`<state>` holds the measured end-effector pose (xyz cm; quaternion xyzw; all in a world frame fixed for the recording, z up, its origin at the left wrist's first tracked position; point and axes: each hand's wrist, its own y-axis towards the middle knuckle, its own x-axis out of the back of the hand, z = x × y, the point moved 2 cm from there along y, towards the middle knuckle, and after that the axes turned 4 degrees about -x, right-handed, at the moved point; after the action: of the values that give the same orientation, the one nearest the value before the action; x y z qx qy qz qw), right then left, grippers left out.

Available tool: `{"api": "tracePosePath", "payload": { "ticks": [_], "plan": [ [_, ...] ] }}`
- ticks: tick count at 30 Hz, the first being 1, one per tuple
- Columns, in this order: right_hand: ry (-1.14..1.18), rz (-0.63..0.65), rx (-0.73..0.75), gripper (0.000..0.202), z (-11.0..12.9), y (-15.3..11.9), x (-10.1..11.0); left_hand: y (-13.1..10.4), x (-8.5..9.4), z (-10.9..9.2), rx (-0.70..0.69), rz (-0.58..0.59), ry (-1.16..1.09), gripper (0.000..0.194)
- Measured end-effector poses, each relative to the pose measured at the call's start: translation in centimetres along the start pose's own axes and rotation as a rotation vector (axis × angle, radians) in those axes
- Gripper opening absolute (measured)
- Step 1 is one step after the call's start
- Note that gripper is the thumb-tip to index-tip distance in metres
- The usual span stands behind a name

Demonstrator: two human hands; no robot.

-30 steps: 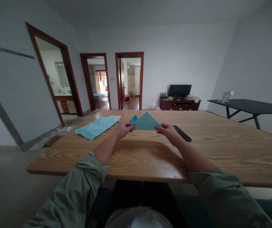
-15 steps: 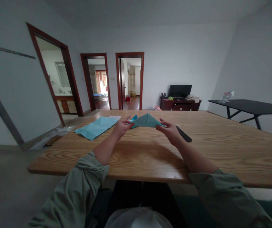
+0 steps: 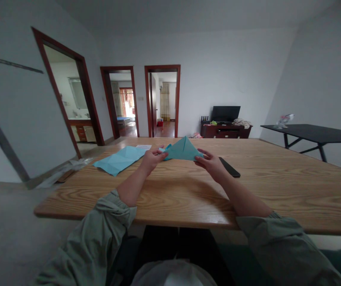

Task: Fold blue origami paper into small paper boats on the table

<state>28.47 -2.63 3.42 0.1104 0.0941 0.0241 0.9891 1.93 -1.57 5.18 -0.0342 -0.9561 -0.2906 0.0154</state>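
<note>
A light blue sheet of paper folded into a triangle is held up above the table, its peak pointing up and a crease down its middle. My left hand pinches its left corner; my right hand grips the right corner between thumb and fingers. Behind the folded paper, partly hidden, a darker blue paper piece shows. To the left lies a creased light blue sheet, opened out on the wood.
The wooden table spans the front. A black phone-like slab lies right of my right hand. A white paper touches the creased sheet's far end. Farther right stands a black table with a clear plastic item on it.
The folded paper has tilted up, so its peak stands higher and more of its front face shows. Both hands keep their hold at its corners.
</note>
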Motion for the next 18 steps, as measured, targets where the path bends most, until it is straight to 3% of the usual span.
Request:
{"api": "tracePosePath", "payload": {
  "ticks": [5, 12, 18],
  "plan": [
    [-0.022, -0.074, 0.020, 0.046, 0.04, 0.07, 0.14, -0.01, -0.02, 0.07, -0.022, -0.016, -0.024, 0.036],
    [-0.015, -0.143, 0.035, 0.056, 0.10, 0.04, 0.27, 0.06, -0.16, 0.33, 0.001, -0.031, -0.104, 0.039],
    [-0.007, -0.011, -0.097, 0.044, -0.10, -0.08, -0.03, -0.24, -0.46, 0.09, 0.037, -0.012, -0.188, 0.040]
  ]
}}
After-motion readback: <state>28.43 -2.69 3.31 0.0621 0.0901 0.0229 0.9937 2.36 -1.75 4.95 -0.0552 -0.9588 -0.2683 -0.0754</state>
